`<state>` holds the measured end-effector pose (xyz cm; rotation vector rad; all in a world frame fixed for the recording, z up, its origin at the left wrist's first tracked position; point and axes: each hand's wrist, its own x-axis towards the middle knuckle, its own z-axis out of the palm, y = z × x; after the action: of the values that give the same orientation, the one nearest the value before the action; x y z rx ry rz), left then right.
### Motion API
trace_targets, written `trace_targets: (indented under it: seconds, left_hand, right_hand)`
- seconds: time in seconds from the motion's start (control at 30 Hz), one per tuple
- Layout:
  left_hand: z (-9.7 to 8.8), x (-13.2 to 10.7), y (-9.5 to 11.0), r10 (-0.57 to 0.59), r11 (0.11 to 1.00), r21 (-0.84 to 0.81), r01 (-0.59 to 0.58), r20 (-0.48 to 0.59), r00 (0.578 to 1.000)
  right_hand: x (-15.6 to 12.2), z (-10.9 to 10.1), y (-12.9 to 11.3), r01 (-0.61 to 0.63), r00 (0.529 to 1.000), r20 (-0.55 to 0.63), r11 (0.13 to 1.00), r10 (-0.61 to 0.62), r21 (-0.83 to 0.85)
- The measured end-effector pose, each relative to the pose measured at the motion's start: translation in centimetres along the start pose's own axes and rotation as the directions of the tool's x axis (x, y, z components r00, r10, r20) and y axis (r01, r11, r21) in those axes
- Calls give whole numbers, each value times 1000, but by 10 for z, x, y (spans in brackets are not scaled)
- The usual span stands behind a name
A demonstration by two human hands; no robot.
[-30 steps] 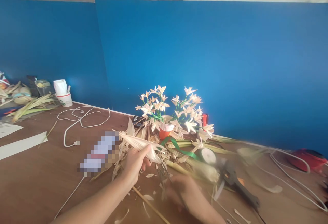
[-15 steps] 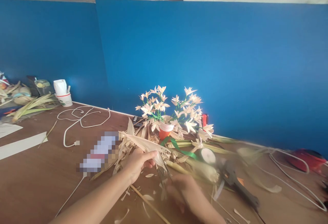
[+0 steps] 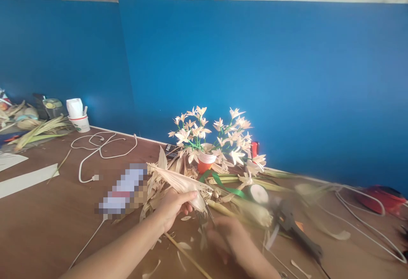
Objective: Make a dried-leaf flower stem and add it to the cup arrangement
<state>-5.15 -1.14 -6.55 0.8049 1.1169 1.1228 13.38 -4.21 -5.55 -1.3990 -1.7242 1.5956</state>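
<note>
My left hand (image 3: 177, 206) is closed on a dry corn husk (image 3: 183, 181), pinching it between thumb and fingers. The pale husk spreads from upper left to lower right, and its lower end reaches the scissors (image 3: 209, 212). My right hand (image 3: 228, 236) grips those scissors, with their dark blades just below the husk's edge; hand and handles are blurred. Behind the husk, an orange and white paper cup (image 3: 205, 162) stands among husk flowers (image 3: 234, 138) on green stems. Small husk scraps (image 3: 185, 246) lie on the table beneath my hands.
A dark glue gun (image 3: 298, 230) lies to the right, near a ribbon roll (image 3: 259, 194) and husk leaves (image 3: 251, 211). On the left are a pixelated phone-like object (image 3: 123, 189), a white cable (image 3: 105, 147) and a white cup (image 3: 79, 123). A blue panel (image 3: 255, 58) closes the back.
My left hand has shifted slightly, and the husk's lower part now shows a broader surface beside the scissors. My right hand stays in nearly the same spot with the scissors.
</note>
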Motion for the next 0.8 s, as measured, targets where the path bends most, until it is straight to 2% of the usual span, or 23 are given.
trace_targets:
  seconds: [0.13, 0.37, 0.47, 0.63, 0.8]
  left_hand:
    - [-2, 1, 1, -18, 1000, -10, 18, -7, 1000]
    - [-4, 4, 0, -45, 999, 1, 45, 0, 999]
    - [-6, 5, 0, -48, 999, 9, 48, 12, 999]
    - [-9, 7, 0, -58, 998, 31, 58, 22, 998]
    - [-11, 7, 3, -71, 996, 58, 68, 40, 997]
  right_hand:
    - [0, -1, 1, 54, 999, -4, 999, -54, -5]
    - [-2, -1, -3, 25, 1000, 6, 999, -26, 33]
    - [-3, -2, -5, 28, 999, 19, 999, -28, 16]
    - [-4, -4, -9, 100, 994, 51, 994, -98, -35]
    - [-6, -6, -12, 102, 991, 96, 993, -96, -58]
